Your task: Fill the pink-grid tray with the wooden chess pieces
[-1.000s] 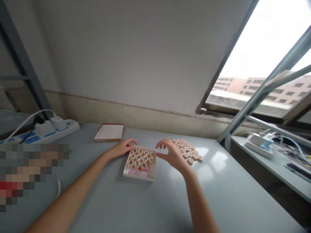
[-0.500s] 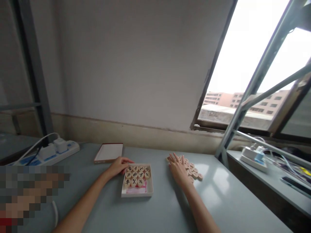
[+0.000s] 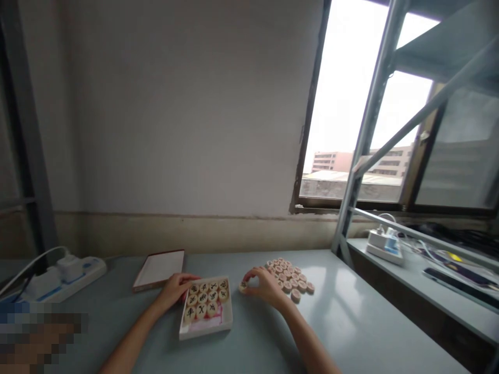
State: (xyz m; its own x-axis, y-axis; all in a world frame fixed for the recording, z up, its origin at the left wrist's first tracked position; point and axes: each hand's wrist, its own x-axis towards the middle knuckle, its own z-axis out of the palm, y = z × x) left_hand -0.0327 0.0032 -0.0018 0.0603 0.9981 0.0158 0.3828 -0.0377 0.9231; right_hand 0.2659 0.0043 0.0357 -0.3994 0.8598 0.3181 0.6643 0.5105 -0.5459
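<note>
A round wooden Chinese chess piece (image 3: 243, 286) is pinched between the thumb and fingers of my right hand (image 3: 265, 286), just right of the box. The shallow white box (image 3: 210, 328) holds several pieces in rows, with characters on their tops. Its near end shows a bare pinkish-white bottom. My left hand (image 3: 174, 292) grips the left wall of this box, fingers at its upper left corner; something red shows under the fingers. Right of my right hand, a loose pile of wooden pieces (image 3: 287, 285) lies on the table, partly hidden by that hand.
Behind my left hand lies the box lid (image 3: 159, 269), inside up. A power strip (image 3: 88, 270) with plugs is at the left. A metal post (image 3: 353, 192) rises at the table's right; beyond it, another power strip (image 3: 384, 249) and a dark phone (image 3: 454, 280) lie on a surface.
My right hand has moved left from the pile toward the box, now with a chess piece in its fingers. My left hand stays at the box, which looks slightly turned. The view has shifted right.
</note>
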